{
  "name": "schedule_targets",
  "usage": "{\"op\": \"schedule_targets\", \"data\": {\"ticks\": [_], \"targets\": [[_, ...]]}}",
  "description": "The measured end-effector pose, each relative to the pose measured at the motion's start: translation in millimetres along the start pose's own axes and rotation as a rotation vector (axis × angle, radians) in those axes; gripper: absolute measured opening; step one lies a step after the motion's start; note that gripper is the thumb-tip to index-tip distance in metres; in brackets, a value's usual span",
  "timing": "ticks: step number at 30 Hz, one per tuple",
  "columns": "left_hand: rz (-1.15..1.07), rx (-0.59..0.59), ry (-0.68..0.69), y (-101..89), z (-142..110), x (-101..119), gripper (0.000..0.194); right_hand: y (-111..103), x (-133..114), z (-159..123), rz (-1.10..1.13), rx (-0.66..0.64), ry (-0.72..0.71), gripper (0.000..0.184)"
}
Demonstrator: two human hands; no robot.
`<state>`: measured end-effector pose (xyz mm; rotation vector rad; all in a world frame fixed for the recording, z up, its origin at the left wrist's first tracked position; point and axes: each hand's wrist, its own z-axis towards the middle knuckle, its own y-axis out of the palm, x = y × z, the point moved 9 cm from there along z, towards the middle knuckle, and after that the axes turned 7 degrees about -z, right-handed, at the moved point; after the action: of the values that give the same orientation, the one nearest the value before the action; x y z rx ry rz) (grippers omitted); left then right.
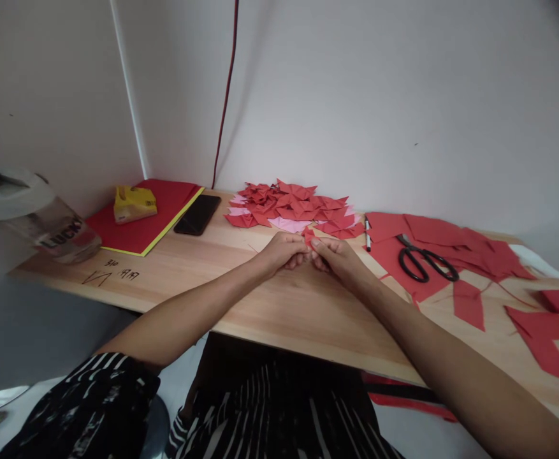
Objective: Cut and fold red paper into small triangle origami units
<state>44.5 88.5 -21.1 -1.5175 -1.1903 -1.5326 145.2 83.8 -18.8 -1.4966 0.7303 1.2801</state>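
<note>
Striped black clothing (269, 417) nearest — beyond, left hand (286, 250) and right hand (333, 255) pinch small red paper (309, 236) between their fingertips

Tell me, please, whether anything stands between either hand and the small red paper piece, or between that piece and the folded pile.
Nothing visible does: the left hand and right hand both hold the small red paper piece, and the folded pile lies just beyond it.

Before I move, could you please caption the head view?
Left hand and right hand hold folded red paper near a red-and-pink paper pile.
</note>
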Motion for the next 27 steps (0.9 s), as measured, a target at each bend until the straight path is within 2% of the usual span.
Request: {"op": "schedule_targets", "data": {"ticks": [5,11,19,27], "targets": [[0.030,0.014,-0.004,-2.9,0.4,-1.6,0.014,2.6,-2.5,0.3,0.003,-0.048,-0.024,0.049],[0.057,0.033,0.029,-7.3,1.3,-2.8,0.014,1.0,-2.9,4.7,0.022,-0.041,-0.052,0.052],[0.140,0.015,0.089,-7.3,2.3,3.5,0.018,-1.0,-4.4,5.0,0.057,-0.037,-0.092,0.038],[0.203,0.071,0.145,-9.3,-0.5,7.4,0.024,-7.2,-3.5,6.3,0.046,-0.011,-0.102,0.031]]}}
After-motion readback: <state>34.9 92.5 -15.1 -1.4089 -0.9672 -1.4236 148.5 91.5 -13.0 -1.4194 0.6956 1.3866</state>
